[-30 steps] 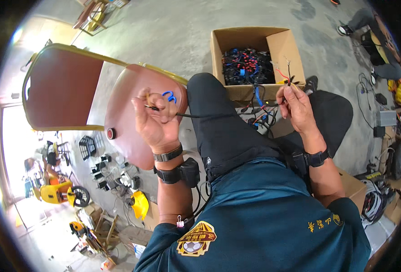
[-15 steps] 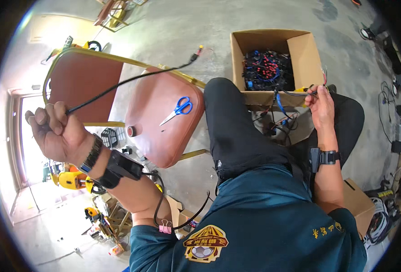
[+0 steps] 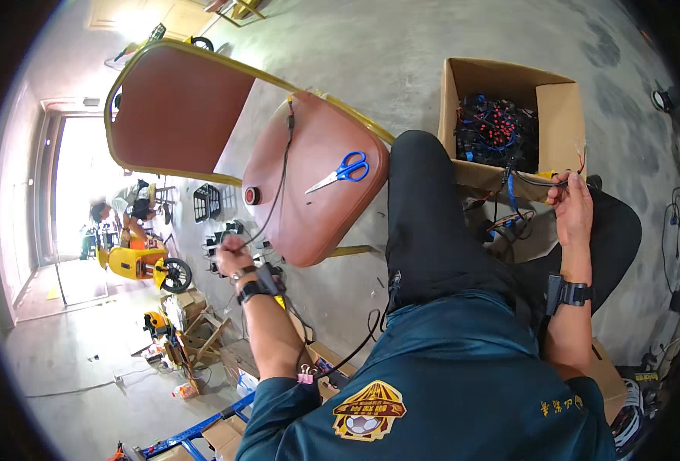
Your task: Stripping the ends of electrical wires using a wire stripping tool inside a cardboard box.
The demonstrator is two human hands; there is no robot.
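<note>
My left hand [image 3: 234, 255] is closed on a black cable [image 3: 280, 180]. The cable runs up across the brown chair seat [image 3: 332, 207] and ends in a small connector near the seat's far edge. My right hand [image 3: 572, 209] pinches another black cable [image 3: 538, 182], whose thin loose wires [image 3: 582, 159] stick up past the fingertips. Just beyond that hand stands an open cardboard box [image 3: 561, 115] holding a dark tangle of wires with red and blue connectors [image 3: 497, 127]. Blue-handled scissors [image 3: 351, 167] and a small black-and-red roll [image 3: 252, 196] lie on the seat.
Loose wires [image 3: 509, 223] hang between my knees below the box. At far left, a person [image 3: 136, 203] bends near a yellow wheeled vehicle [image 3: 132, 263]. Black crates [image 3: 208, 202] stand behind the chair; more cables [image 3: 671, 219] lie on the floor at right.
My left hand has dropped toward the right and nearer me, so its cable now lies across the seat instead of stretching through the air. My right hand still holds its cable. The view has shifted left.
</note>
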